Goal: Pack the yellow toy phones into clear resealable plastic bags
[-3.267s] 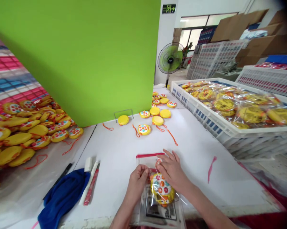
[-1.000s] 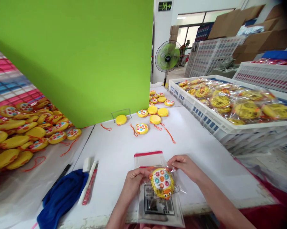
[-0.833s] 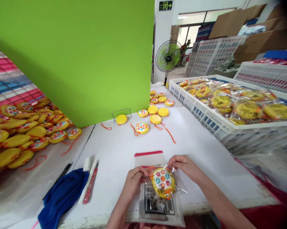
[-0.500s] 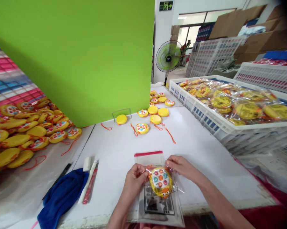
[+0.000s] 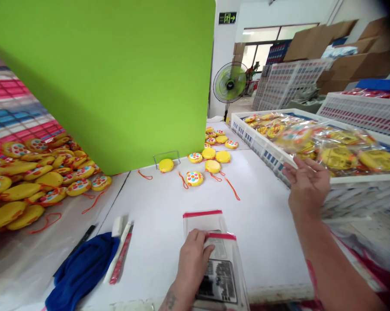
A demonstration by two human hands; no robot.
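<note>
My left hand (image 5: pixel 192 259) pinches the top edge of a clear plastic bag (image 5: pixel 221 283) with a red strip and black print. That bag lies over another red-edged bag (image 5: pixel 201 218) on the white table. My right hand (image 5: pixel 307 185), fingers spread and holding nothing, is raised at the near side of a white crate (image 5: pixel 269 149). Just beyond its fingertips a bagged yellow toy (image 5: pixel 295 136) is blurred above the crate. Bagged yellow toys (image 5: pixel 339 153) fill the crate.
Loose yellow toys (image 5: pixel 194 178) with orange straps lie mid-table by a green panel (image 5: pixel 117 86). A large heap of them (image 5: pixel 49 179) is at left. A blue cloth (image 5: pixel 84 263), a white tool (image 5: pixel 119 250) and a red-handled cutter (image 5: pixel 121 259) lie front left. A fan (image 5: pixel 230 84) stands behind.
The bagged toy that was between both hands is now over the crate, away from my right hand, which moved right and up. My left hand has moved onto the plastic bag.
</note>
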